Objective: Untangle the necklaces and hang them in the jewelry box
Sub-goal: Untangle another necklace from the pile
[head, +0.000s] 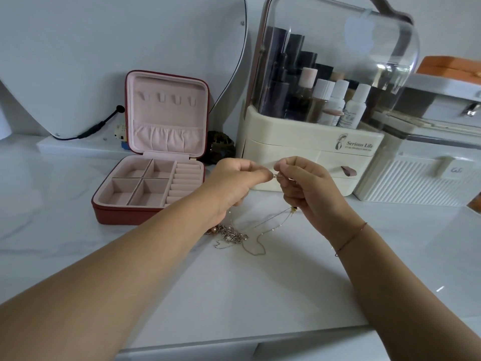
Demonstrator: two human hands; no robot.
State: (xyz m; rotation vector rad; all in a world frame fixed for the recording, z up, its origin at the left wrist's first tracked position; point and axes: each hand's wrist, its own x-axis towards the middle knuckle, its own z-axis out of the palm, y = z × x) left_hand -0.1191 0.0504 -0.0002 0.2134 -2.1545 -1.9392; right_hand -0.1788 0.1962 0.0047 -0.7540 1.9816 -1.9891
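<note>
— What stands at the back of the white marble-patterned counter (260, 295)?
— A cream plastic cosmetics organiser (312, 149) with a clear domed lid, white-capped bottles (355, 105) inside; a white ribbed storage box (411, 183) just beside it.

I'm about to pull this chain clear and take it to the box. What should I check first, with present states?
1. Jewelry box open, lid upright: ok.
2. Lid hooks bare and free to take a necklace: ok.
3. Grip: left hand and right hand both pinch the chain end between them: ok.
4. Thin chain free of the tangled pile: not ok, it runs down from the right hand into the pile.
5. Clasp open or closed: cannot tell, too small.
</note>
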